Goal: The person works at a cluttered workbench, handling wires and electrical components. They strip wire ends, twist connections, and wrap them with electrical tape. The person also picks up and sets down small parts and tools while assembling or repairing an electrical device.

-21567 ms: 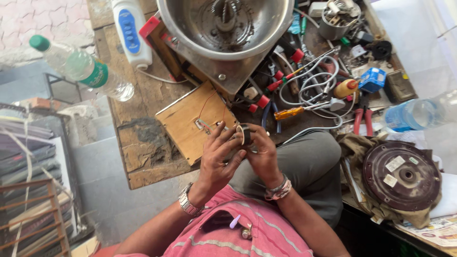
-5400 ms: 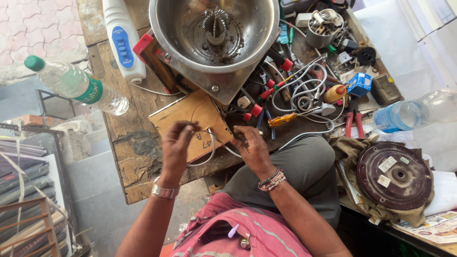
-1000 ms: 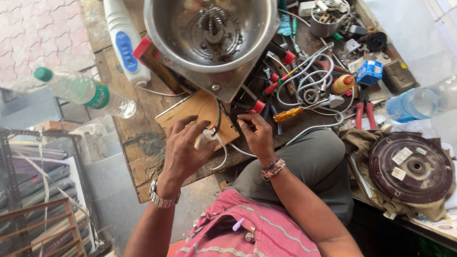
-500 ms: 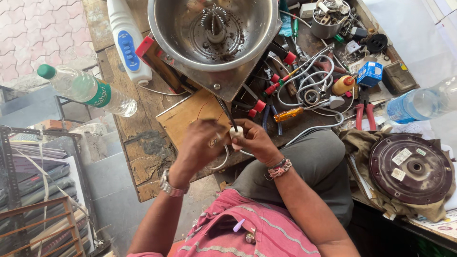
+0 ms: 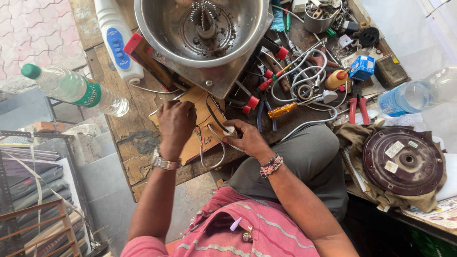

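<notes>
My left hand (image 5: pixel 177 124) rests palm-down on a small brown wooden board (image 5: pixel 200 110) at the bench edge, its fingers curled over the board; what is under them is hidden. My right hand (image 5: pixel 247 139) pinches a small white round part (image 5: pixel 229 130) at the board's right edge. A white cable (image 5: pixel 215 153) loops down from that part below the board, and thin red and black wires run across the board between the two hands.
A large steel bowl (image 5: pixel 157 33) with a central blade stands behind the board. Pliers, screwdrivers and coiled wire (image 5: pixel 304 81) crowd the bench to the right. A plastic bottle (image 5: pixel 71 88) lies left, another (image 5: pixel 419 95) right. A dark round motor plate (image 5: pixel 404 162) sits on cloth.
Over the last second my left hand moved left off the white part and settled flat on the board. My right hand stays at the white part, holding it alone.
</notes>
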`<state>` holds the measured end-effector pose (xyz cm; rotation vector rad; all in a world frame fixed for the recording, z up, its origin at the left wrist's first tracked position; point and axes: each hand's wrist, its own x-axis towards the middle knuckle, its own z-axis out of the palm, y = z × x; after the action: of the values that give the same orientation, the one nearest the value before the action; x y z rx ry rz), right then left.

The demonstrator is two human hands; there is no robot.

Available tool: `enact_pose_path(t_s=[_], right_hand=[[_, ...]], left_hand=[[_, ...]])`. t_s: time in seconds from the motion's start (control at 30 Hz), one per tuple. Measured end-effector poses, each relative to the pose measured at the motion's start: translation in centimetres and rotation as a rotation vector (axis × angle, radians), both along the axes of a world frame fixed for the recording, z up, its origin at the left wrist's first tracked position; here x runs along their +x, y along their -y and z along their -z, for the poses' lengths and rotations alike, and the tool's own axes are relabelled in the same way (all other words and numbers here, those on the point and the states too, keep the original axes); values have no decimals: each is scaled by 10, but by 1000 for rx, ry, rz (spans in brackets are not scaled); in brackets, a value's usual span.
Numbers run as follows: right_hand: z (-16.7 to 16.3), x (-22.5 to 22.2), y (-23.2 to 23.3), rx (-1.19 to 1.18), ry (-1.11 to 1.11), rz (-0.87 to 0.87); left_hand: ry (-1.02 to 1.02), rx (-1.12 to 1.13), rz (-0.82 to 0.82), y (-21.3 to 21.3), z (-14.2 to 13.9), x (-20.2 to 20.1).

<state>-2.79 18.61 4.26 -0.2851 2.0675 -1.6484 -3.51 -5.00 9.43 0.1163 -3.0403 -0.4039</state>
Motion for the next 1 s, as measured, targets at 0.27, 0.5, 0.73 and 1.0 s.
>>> enact_pose_path(t_s=[0.27,0.5,0.73,1.0], right_hand=[[6,-1,7,-111,-8,27],[6,-4,12,-304,47,95],[-4,-2,12,9,-277,27],[-13,-6,20,-56,-202,76]], left_hand=[[-82,-69,80,-27,-1,6],[-276,-86,25,-29,19,-2],[-383,-177,133,35,12,-41],[-371,-159,108,25,-2,-50]])
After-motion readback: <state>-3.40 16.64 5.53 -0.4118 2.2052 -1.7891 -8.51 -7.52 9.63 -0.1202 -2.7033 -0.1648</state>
